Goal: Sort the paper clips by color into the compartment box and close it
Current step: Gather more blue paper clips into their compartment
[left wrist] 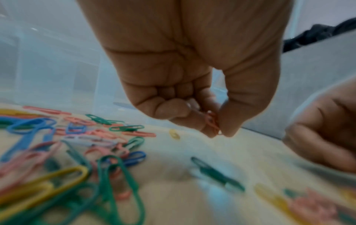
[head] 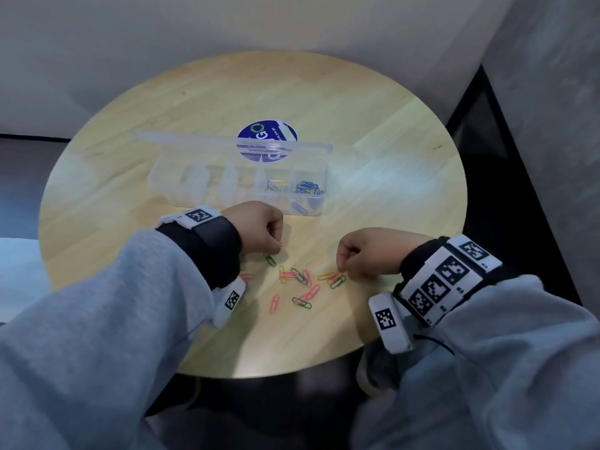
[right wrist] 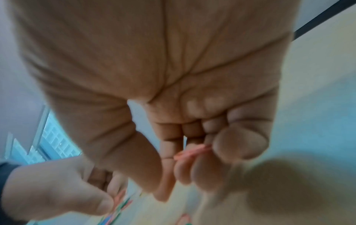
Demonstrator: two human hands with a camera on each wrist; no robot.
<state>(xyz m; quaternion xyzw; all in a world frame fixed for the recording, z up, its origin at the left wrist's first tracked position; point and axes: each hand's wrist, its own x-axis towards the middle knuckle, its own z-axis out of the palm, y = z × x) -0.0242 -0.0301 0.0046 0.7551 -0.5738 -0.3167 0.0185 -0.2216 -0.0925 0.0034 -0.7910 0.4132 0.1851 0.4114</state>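
A clear compartment box (head: 181, 186) stands open on the round table, its lid (head: 194, 142) tipped back. Silver clips (head: 276, 186) and blue clips (head: 306, 188) lie in its right-hand compartments. My left hand (head: 259, 227) pinches a pink paper clip (left wrist: 212, 122) between thumb and fingers, just in front of the box. My right hand (head: 363, 251) has curled fingers holding pink clips (right wrist: 190, 152), and its fingertips sit low over a loose pile of pink, green and yellow clips (head: 302, 280).
A round blue sticker (head: 268, 133) lies on the wooden table (head: 373, 131) behind the box. The table's near edge is close below the clip pile. A grey wall and a dark gap stand to the right. Blue clips (left wrist: 29, 129) show in the left wrist view.
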